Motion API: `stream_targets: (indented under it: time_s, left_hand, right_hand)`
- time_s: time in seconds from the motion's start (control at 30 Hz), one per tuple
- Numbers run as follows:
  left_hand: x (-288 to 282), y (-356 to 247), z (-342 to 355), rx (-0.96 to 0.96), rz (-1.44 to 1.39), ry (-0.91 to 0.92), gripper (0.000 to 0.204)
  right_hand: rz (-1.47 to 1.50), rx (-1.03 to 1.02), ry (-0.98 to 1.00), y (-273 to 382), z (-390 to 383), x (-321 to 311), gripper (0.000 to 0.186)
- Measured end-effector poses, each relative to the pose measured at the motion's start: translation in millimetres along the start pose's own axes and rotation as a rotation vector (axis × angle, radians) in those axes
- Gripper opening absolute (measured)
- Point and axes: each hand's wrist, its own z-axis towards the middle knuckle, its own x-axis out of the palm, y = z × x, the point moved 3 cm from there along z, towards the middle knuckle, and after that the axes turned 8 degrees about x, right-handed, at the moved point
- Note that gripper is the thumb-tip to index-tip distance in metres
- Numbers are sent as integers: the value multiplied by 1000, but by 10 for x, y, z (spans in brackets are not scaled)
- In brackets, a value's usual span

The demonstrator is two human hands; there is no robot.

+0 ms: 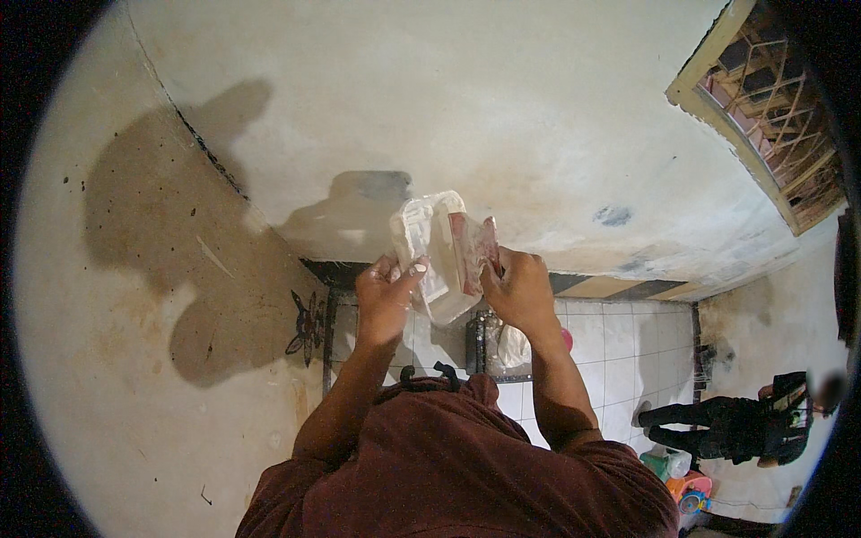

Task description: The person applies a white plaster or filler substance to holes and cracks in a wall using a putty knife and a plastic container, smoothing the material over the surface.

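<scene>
Plastered off-white wall (502, 108), rough, stained with brown and grey patches, fills the upper view; dark hand-and-head shadows at 10 o'clock. Dark butterfly-shaped piece (307, 329) on the wall, 8 o'clock. Left hand (386, 296), left of centre: fingers curled, clamped on the left side of the container (438, 242), thumb on its near side, white smears on the fingertips. Container at centre: clear plastic, boxy with rounded corners, tilted, thick white residue along rim and walls. Reddish-brown flat tool (460, 247) at the container's 3 o'clock side, straight-edged, white-smeared; can't tell whether it touches the rim. Below, 5 o'clock, dark-edged box-like piece (475, 345) beside a crumpled whitish bundle (511, 345). Right hand (522, 287), right of centre: closed on the tool, fingers mostly hidden; the two hands are apart. Round pink object (567, 339) partly behind the right forearm. Glossy pale square floor tiles (619, 345), 4 o'clock, under a black-and-tan diagonal-striped band (614, 287). Person in dark clothes (753, 417) at 4 o'clock; window with pale frame and lattice (762, 117), 2 o'clock.
</scene>
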Motion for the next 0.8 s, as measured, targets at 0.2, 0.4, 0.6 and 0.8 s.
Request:
stream_targets:
  time_s: [0.2, 0.4, 0.6, 0.8]
  left_hand:
    - [-3, 24, -18, 18, 33, 4, 24]
    - [2, 29, -2, -35, -18, 41, 29]
    - [91, 39, -9, 45, 37, 123, 31]
    - [118, 144, -17, -5, 68, 160, 31]
  right_hand:
    - [70, 23, -9, -36, 5, 89, 20]
    - [167, 3, -32, -123, 7, 173, 15]
    - [164, 22, -16, -25, -6, 164, 16]
    - [1, 105, -33, -28, -121, 340, 21]
